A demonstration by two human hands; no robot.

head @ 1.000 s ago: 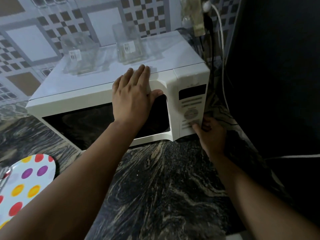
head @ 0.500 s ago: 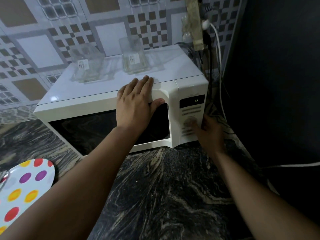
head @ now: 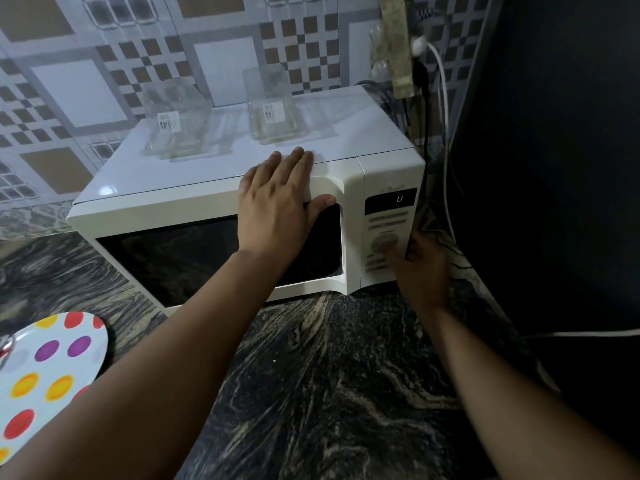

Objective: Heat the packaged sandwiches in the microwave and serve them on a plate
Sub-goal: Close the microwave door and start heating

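Nearest, at the left edge, a white plate (head: pixel 52 368) with coloured dots lies on the dark marbled counter (head: pixel 329 375). Both forearms reach over the counter to the white microwave (head: pixel 214 195), which stands against the tiled wall (head: pixel 86 81) with its door shut; the sandwiches cannot be seen through the dark window. The left hand (head: pixel 277 206) lies flat on the door's top right corner, fingers together over the top edge and thumb spread onto the glass, gripping nothing. The right hand (head: pixel 420 268) is at the control panel, its fingers curled at the round dial (head: pixel 384 242); whether they pinch it I cannot tell. Above the dial the display (head: pixel 389 202) shows a faint green mark. Farther back, two clear containers (head: pixel 176 121) stand apart on the microwave's top. At far right, cables (head: pixel 445 109) hang from a wall socket.
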